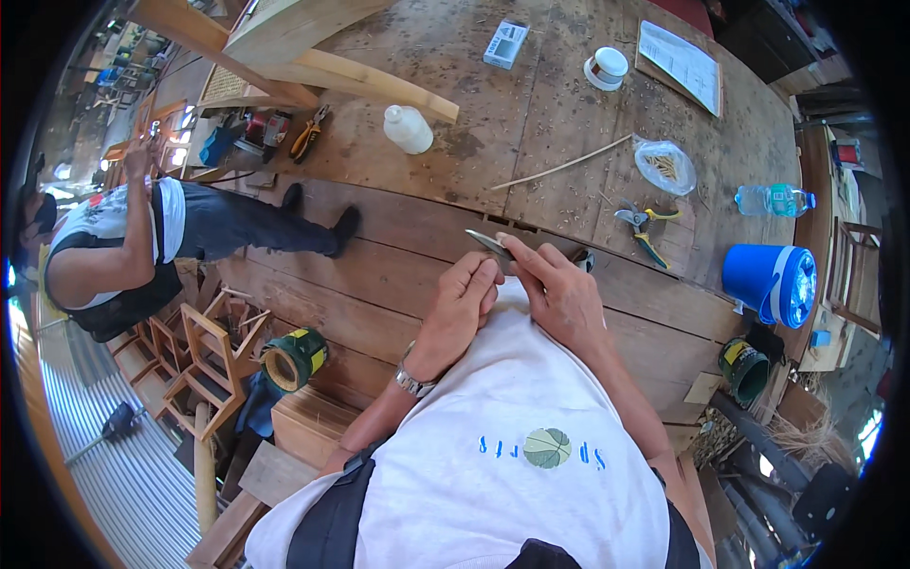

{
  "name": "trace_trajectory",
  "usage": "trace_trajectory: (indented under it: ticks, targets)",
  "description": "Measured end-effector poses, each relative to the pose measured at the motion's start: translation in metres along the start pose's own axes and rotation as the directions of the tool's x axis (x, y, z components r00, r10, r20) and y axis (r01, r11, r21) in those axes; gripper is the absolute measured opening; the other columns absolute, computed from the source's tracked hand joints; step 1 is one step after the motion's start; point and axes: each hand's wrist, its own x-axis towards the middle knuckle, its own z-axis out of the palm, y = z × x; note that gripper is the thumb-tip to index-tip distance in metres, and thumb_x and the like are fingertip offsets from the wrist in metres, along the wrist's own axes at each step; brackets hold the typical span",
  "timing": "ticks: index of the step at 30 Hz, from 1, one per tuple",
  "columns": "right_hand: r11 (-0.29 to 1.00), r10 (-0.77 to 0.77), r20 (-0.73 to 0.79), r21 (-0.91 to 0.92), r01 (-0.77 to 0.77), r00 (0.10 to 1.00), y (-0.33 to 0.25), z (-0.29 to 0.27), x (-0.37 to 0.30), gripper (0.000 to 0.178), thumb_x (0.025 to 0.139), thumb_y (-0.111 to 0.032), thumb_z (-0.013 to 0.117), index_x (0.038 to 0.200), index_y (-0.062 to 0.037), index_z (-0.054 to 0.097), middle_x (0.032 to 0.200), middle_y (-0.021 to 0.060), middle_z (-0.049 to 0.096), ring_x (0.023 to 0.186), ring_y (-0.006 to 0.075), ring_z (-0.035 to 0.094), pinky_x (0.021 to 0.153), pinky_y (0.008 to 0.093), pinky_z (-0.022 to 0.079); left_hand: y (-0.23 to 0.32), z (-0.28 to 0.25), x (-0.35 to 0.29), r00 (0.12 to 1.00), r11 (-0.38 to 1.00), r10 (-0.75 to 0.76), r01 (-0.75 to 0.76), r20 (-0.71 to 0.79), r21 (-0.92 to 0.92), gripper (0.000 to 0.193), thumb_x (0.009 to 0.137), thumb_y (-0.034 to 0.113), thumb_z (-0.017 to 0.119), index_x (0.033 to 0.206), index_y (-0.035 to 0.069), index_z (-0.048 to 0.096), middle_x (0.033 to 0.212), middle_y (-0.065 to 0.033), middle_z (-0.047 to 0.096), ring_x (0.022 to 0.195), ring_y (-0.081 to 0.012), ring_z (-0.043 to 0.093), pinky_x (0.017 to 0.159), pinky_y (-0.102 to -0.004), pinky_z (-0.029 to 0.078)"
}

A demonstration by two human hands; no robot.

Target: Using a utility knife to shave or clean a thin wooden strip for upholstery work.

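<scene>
Both hands raised at chest over worktop [455, 142]: left hand [460, 308] fingers curled, right hand [561, 289] fingers pinching knife blade [488, 243].

Bright, even daylight with soft shadows — sharp at centre, straight edges bowing toward a black fisheye rim.

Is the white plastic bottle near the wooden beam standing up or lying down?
Lying down. The white bottle rests on its side on the wooden table, its cap end pointing toward the beam.
</scene>
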Motion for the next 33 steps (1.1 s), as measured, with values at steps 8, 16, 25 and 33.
trace_trajectory:
  ticks: [8, 16, 25, 33]
  targets:
    - [0.991, 0.030, -0.128, 0.135, -0.012, 0.991, 0.009, 0.002, 0.000, 0.041, 0.097, -0.011, 0.066, 0.137, -0.0199, 0.065, 0.083, 0.0124, 0.059, 0.072, 0.0302, 0.062, 0.068, 0.0381, 0.051, 0.009, 0.000, -0.016, 0.997, 0.990, -0.076, 0.078, 0.025, -0.119, 0.026, 0.112, 0.027, 0.046, 0.100, 0.008, 0.059, 0.068, 0.0065, 0.046, 0.054, -0.0011, 0.031, 0.049, -0.0193, 0.023]
    - [1.000, 0.014, 0.071, -0.017, -0.013, 0.997, -0.004, -0.007, 0.001, 0.040, 0.096, -0.011, 0.067, 0.135, -0.0199, 0.066, 0.084, 0.0114, 0.062, 0.077, 0.0305, 0.066, 0.067, 0.0406, 0.053, 0.004, -0.002, 0.000, 0.999, 0.986, -0.043, 0.046, 0.025, -0.157, 0.023, 0.111, 0.028, 0.049, 0.102, 0.008, 0.059, 0.072, 0.0071, 0.047, 0.054, -0.0007, 0.029, 0.048, -0.0190, 0.022]
    - [0.990, 0.003, -0.109, 0.141, 0.013, 0.994, 0.001, -0.008, 0.006, 0.041, 0.098, -0.008, 0.065, 0.138, -0.0171, 0.065, 0.087, 0.0129, 0.063, 0.071, 0.0290, 0.060, 0.068, 0.0366, 0.051, 0.012, -0.001, -0.009, 0.999, 0.977, -0.047, 0.047, 0.006, -0.207, 0.021, 0.111, 0.024, 0.047, 0.107, 0.007, 0.059, 0.072, 0.0072, 0.042, 0.058, -0.0010, 0.028, 0.050, -0.0192, 0.023]
    - [0.998, -0.051, 0.024, 0.042, 0.050, 0.998, 0.003, -0.003, 0.001, 0.047, 0.095, -0.010, 0.068, 0.140, -0.0240, 0.063, 0.082, 0.0099, 0.058, 0.069, 0.0301, 0.063, 0.063, 0.0409, 0.050, 0.006, -0.001, -0.004, 0.998, 0.977, -0.050, 0.054, 0.022, -0.207, 0.020, 0.111, 0.023, 0.048, 0.108, 0.007, 0.059, 0.073, 0.0071, 0.041, 0.058, -0.0013, 0.028, 0.050, -0.0195, 0.023]
